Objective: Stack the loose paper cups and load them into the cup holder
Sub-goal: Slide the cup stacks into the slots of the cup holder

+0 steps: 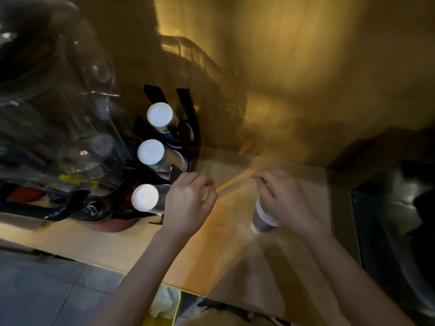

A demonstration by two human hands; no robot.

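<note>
A black cup holder (188, 109) stands at the back left of the wooden counter (98, 245). Three stacks of cups lie in it, their white bottoms facing me: the top stack (160, 114), the middle stack (150, 151) and the lowest stack (144, 197). My left hand (188, 201) hovers beside the lowest stack with its fingers curled; nothing shows in it. A short stack of grey and white paper cups (262, 218) stands on the counter to the right. My right hand (282, 198) rests over its top, fingers bent, covering the rim.
A clear plastic jug or machine cover (58, 102) fills the left side next to the holder. A dark appliance (395, 220) stands at the right edge. The wooden wall (294, 67) closes the back. A bin with white paper (164, 302) sits below the counter's front edge.
</note>
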